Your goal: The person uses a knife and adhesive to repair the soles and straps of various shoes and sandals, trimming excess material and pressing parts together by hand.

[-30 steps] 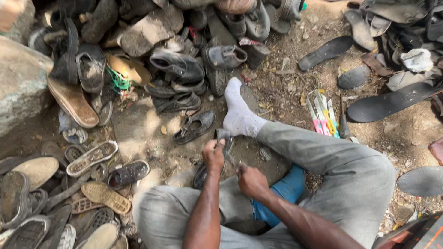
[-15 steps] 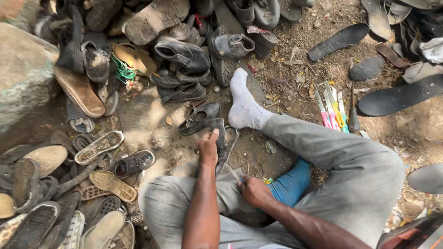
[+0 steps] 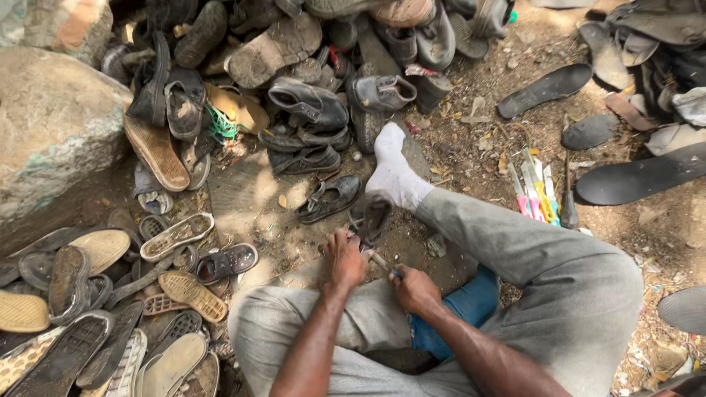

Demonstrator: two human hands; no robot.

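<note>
Far left: large pale grey rock (image 3: 51,132); below it, heap of worn soles and flattened sandals (image 3: 95,309) on bare dirt.
Top: pile of old dark shoes (image 3: 309,73).
Centre left: small black buckled sandal (image 3: 329,198), lying alone on the ground, near the white-socked foot (image 3: 393,173).
Left hand (image 3: 344,259): fingers curled, pressing down on a dark worn shoe piece (image 3: 370,217) just below the sock; clenched on it or only pinning it, cannot tell.
Right hand (image 3: 416,290): closed around a thin tool with a pale handle (image 3: 384,265), tip aimed at the shoe piece, between both hands.
Under the hands: grey trousers (image 3: 544,272), blue cloth (image 3: 463,305) between the legs.
Right: bundle of bright-handled tools (image 3: 535,187) on the dirt; beyond, long black insoles (image 3: 632,176).
</note>
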